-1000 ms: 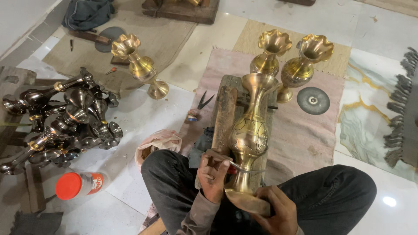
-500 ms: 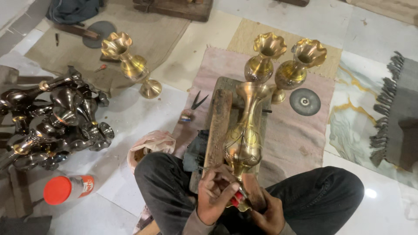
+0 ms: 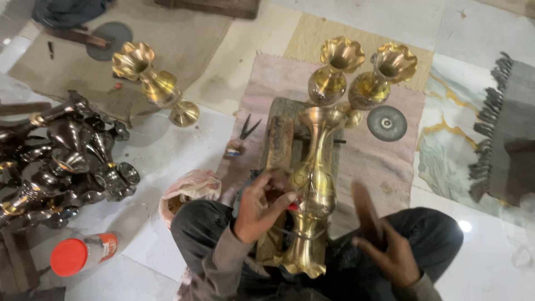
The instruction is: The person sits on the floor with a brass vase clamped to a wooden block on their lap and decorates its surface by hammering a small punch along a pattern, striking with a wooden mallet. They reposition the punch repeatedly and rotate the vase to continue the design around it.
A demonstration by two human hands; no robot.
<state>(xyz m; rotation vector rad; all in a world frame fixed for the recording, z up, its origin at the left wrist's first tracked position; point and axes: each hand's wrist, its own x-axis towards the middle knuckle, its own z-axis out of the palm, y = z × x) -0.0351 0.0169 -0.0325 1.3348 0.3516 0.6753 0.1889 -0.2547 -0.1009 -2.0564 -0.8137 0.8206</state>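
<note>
From the head view I see my left hand (image 3: pixel 262 203) pinched together on a thin tool with a red handle (image 3: pixel 293 206), its tip set against the belly of the brass vase (image 3: pixel 315 184). The vase lies lengthwise over my lap, foot toward me and flared mouth pointing away, resting on the wooden block (image 3: pixel 278 150) that sits on the pink mat (image 3: pixel 384 161). My right hand (image 3: pixel 387 253) is off the vase, just to its right above my knee; it holds a dark flat piece (image 3: pixel 363 206) that shows only as a blur, so I cannot tell what it is, and though the fingers seem wrapped around its lower end I cannot tell how firm the grip is. Beyond the block stand two more vases (image 3: pixel 362 72), upright and touching at their bellies, with a round grey disc (image 3: pixel 387 123) just to their right. Small black shears (image 3: pixel 248 127) lie on the mat's left edge. Farther left, another vase (image 3: pixel 153 83) lies tilted on the brown cloth (image 3: pixel 184 33), and a heap of dark, unpolished metalware (image 3: pixel 61 161) covers the floor at the left (too tangled to count). Near my left knee are a crumpled pink bag (image 3: pixel 189 187) and a bottle with an orange cap (image 3: pixel 81 253) on its side. A grey fringed rug (image 3: pixel 510 128) lies far right.
</note>
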